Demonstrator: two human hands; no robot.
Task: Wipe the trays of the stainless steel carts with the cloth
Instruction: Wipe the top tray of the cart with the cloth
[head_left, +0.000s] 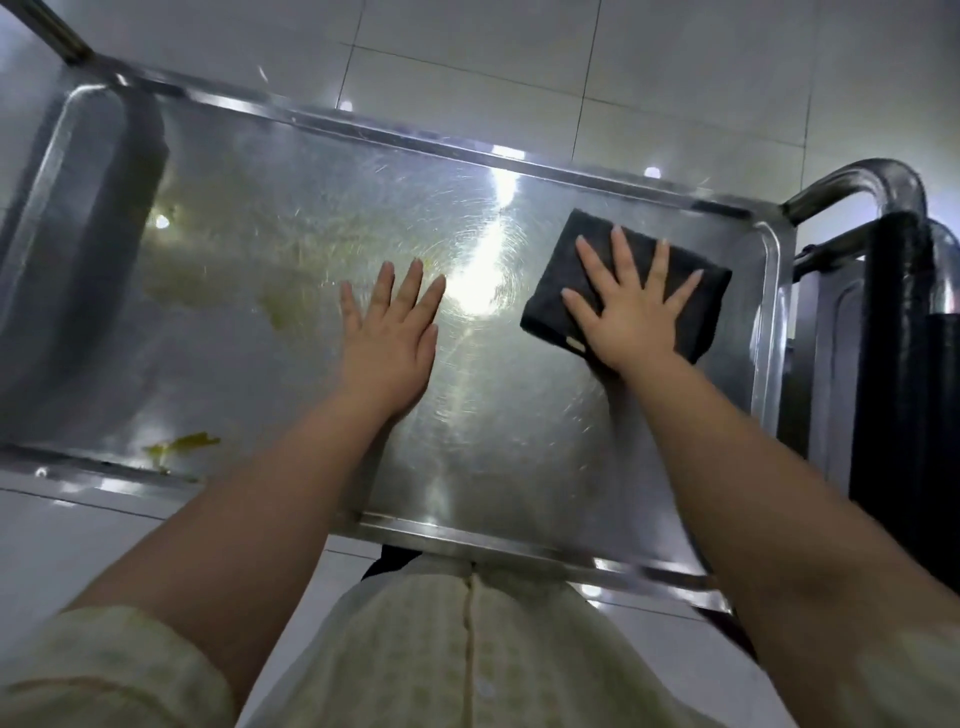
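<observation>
The top tray (519, 431) of a stainless steel cart fills the view, shiny with swirl marks. A folded dark grey cloth (566, 270) lies flat on the tray's right part. My right hand (631, 306) presses on the cloth with fingers spread. My left hand (389, 322) rests flat on the bare steel in the middle of the tray, fingers apart, holding nothing. Yellowish smears (208, 270) cover the tray's left half, and a yellow scrap (182, 444) lies by the near rim.
The cart's curved steel handle (857, 187) and a black padded bar (893, 364) stand at the right end. A steel post (52, 31) rises at the far left corner. White floor tiles (571, 62) surround the cart.
</observation>
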